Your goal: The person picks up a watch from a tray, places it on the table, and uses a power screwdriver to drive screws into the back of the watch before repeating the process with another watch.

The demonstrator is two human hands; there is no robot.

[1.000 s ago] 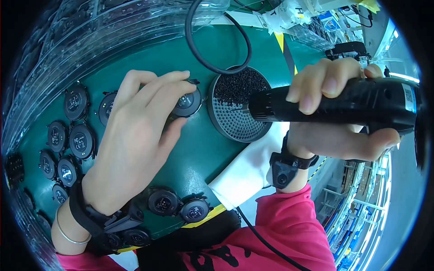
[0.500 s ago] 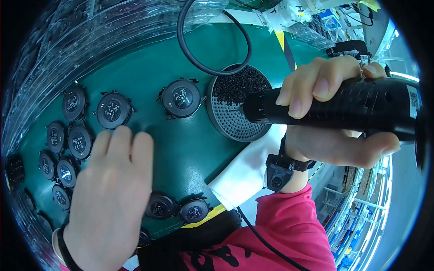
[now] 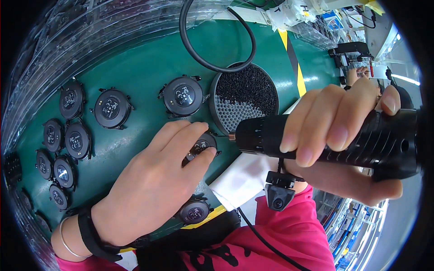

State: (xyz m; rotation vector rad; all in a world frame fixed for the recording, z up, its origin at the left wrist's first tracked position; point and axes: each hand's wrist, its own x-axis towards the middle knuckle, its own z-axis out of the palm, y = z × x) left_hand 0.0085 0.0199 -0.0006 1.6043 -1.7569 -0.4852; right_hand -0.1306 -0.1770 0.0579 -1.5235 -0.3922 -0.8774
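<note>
My left hand (image 3: 151, 174) is closed around a round black watch case (image 3: 199, 147), back side up, fingers on its far and near edges. In my right hand (image 3: 337, 135) lies a black electric screwdriver (image 3: 271, 135), held level and pointing left. Its thin bit (image 3: 221, 136) reaches the right edge of the held watch case; whether it touches a screw is too small to tell. Just beyond it stands a round grey dish (image 3: 226, 113) with a perforated bottom, partly covered by many tiny black screws (image 3: 246, 88). Another watch case (image 3: 183, 96) lies beyond my left hand.
Several watch cases (image 3: 77, 140) lie back up on the green table (image 3: 144, 77) at the left; one (image 3: 195, 211) is near the front edge. Clear plastic trays (image 3: 113, 27) are stacked behind. A black cable (image 3: 185, 40) loops over the dish. White cloth (image 3: 239, 180) lies right of my left hand.
My left hand has moved right and now grips a watch case. The screwdriver has come nearer and left, off the screw dish, its bit now at that case.
</note>
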